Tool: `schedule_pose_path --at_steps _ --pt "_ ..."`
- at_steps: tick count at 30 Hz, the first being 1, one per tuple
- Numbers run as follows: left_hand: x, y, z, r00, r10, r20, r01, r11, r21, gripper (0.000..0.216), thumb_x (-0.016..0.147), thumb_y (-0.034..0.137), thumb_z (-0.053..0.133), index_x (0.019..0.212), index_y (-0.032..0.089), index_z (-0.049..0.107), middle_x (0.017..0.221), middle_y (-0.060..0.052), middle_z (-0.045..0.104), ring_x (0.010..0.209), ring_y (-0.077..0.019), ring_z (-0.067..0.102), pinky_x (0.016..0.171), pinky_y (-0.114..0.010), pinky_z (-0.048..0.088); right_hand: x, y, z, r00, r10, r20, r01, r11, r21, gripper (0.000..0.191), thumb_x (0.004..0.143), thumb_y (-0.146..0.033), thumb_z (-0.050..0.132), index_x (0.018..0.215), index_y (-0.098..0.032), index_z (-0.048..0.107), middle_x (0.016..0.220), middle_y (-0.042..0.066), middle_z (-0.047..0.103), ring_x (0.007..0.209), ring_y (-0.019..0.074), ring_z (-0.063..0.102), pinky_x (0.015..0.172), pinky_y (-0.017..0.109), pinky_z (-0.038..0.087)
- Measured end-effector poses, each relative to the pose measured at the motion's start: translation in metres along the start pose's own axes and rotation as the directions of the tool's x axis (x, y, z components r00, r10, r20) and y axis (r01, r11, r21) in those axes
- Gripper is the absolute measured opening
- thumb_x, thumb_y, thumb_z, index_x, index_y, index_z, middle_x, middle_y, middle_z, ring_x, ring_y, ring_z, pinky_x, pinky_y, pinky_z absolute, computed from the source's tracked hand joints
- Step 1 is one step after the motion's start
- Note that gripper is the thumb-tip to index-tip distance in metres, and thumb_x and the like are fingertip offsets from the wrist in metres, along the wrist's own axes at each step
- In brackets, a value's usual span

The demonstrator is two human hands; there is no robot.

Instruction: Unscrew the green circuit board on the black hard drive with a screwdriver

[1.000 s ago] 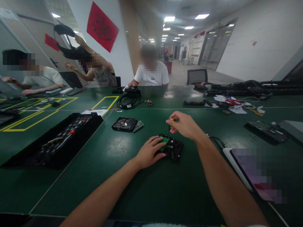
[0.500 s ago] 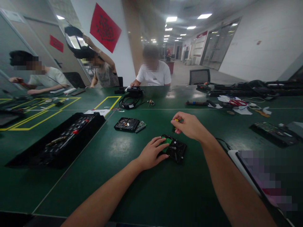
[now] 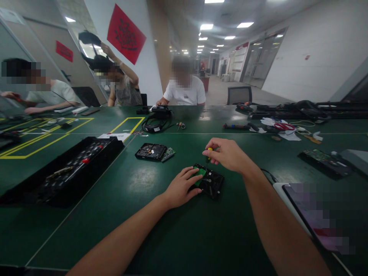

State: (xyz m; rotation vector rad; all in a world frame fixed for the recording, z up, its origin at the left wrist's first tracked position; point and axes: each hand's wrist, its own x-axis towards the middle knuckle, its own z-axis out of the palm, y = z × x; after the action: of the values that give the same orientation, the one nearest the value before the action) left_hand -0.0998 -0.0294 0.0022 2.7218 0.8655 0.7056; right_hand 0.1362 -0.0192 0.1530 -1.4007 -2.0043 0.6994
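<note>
A black hard drive (image 3: 214,184) with a green circuit board (image 3: 200,173) on its left part lies flat on the green table before me. My left hand (image 3: 184,186) rests over its left side, fingers stretched and apart, covering some of the board. Pinched in the fingers of my right hand (image 3: 224,154) is a screwdriver with a yellow handle (image 3: 210,149). It points down at the drive's far edge; whether its tip touches a screw is too small to tell. Farther left lies another hard drive (image 3: 151,151), with a loose circuit board (image 3: 168,154) against its right side.
A long black tray (image 3: 115,143) of small parts stands at left. To the right are a tablet-like device (image 3: 278,188) and another drive-like unit (image 3: 324,163). A black headset (image 3: 155,124) lies ahead. Three people sit across the table; one (image 3: 126,86) holds a headset overhead.
The view has shifted slightly, moving the scene a little left. My right hand has tilted a bit over the drive, with the screwdriver still in it. My left hand stays on the drive.
</note>
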Motion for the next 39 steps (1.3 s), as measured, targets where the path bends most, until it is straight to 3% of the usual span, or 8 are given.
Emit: schedule_pose_path --at_steps 7,12,15,18,28,31,35,39 --pt "0.0 0.001 -0.001 1.0 -0.005 0.001 0.005 1.0 0.0 0.054 0.098 0.046 0.063 0.149 0.029 0.052 0.154 -0.01 0.051 0.147 -0.0333 0.039 0.118 -0.058 0.042 0.001 -0.008 -0.001 0.992 -0.092 0.08 0.099 0.991 -0.09 0.023 0.095 -0.029 0.061 0.109 -0.023 0.079 0.096 0.004 0.079 0.079 0.0181 0.071 0.072 0.027 0.052" --pt "0.0 0.002 -0.002 1.0 0.0 -0.01 0.0 1.0 -0.015 0.055 0.097 0.044 0.065 0.149 0.03 0.052 0.153 -0.01 0.052 0.146 -0.0337 0.04 0.118 -0.059 0.042 0.003 -0.002 -0.004 0.989 -0.095 0.115 0.099 0.995 -0.027 0.023 0.097 -0.028 0.059 0.108 -0.023 0.078 0.104 0.004 0.079 0.084 0.0171 0.071 0.076 0.026 0.053" --pt "0.0 0.002 -0.001 1.0 0.0 -0.008 0.0 1.0 -0.018 0.055 0.098 0.044 0.065 0.149 0.03 0.052 0.153 -0.011 0.052 0.147 -0.0337 0.04 0.118 -0.059 0.042 0.005 0.007 -0.002 0.998 0.03 0.059 -0.036 0.995 0.098 0.021 0.096 -0.03 0.06 0.113 -0.019 0.069 0.088 0.005 0.077 0.06 0.0135 0.065 0.057 0.024 0.05" --pt "0.0 0.001 -0.001 1.0 0.001 -0.008 -0.001 1.0 -0.015 0.056 0.098 0.045 0.064 0.15 0.03 0.051 0.153 -0.011 0.052 0.147 -0.0338 0.039 0.118 -0.059 0.042 0.007 0.013 -0.001 0.992 0.107 0.065 -0.118 0.975 0.19 0.018 0.098 -0.03 0.057 0.109 -0.017 0.064 0.073 0.004 0.071 0.058 0.0146 0.065 0.055 0.023 0.051" --pt "0.0 0.002 -0.002 1.0 -0.01 0.012 0.01 1.0 -0.004 0.054 0.099 0.044 0.062 0.15 0.029 0.051 0.154 -0.01 0.05 0.148 -0.0336 0.037 0.119 -0.058 0.041 0.006 0.009 -0.005 0.99 -0.048 0.132 0.034 0.993 0.109 0.023 0.097 -0.028 0.056 0.111 -0.02 0.073 0.093 0.003 0.073 0.077 0.014 0.065 0.07 0.023 0.05" --pt "0.0 0.003 -0.003 1.0 -0.009 0.019 0.009 1.0 0.003 0.054 0.1 0.044 0.061 0.15 0.028 0.051 0.155 -0.01 0.049 0.148 -0.0333 0.037 0.12 -0.057 0.04 0.007 0.011 -0.002 0.998 -0.027 0.048 0.026 1.0 0.018 0.02 0.095 -0.035 0.061 0.105 -0.02 0.071 0.093 0.004 0.074 0.079 0.0161 0.065 0.07 0.025 0.048" --pt "0.001 0.003 -0.003 1.0 -0.008 0.027 0.008 1.0 0.008 0.054 0.1 0.044 0.061 0.151 0.029 0.05 0.155 -0.01 0.049 0.149 -0.0335 0.036 0.119 -0.058 0.041 0.008 0.009 0.003 0.988 0.077 -0.136 -0.102 0.977 -0.187 0.028 0.088 -0.047 0.069 0.089 -0.02 0.064 0.085 0.006 0.073 0.074 0.0186 0.063 0.065 0.027 0.043" --pt "0.0 0.003 -0.002 0.999 -0.012 0.039 0.011 1.0 0.019 0.054 0.1 0.045 0.06 0.15 0.028 0.051 0.156 -0.01 0.049 0.149 -0.0331 0.036 0.12 -0.057 0.04 0.01 0.006 0.006 0.98 0.012 -0.201 -0.07 0.956 -0.284 0.012 0.089 -0.031 0.066 0.087 -0.02 0.063 0.084 0.005 0.072 0.075 0.0183 0.063 0.068 0.028 0.042"
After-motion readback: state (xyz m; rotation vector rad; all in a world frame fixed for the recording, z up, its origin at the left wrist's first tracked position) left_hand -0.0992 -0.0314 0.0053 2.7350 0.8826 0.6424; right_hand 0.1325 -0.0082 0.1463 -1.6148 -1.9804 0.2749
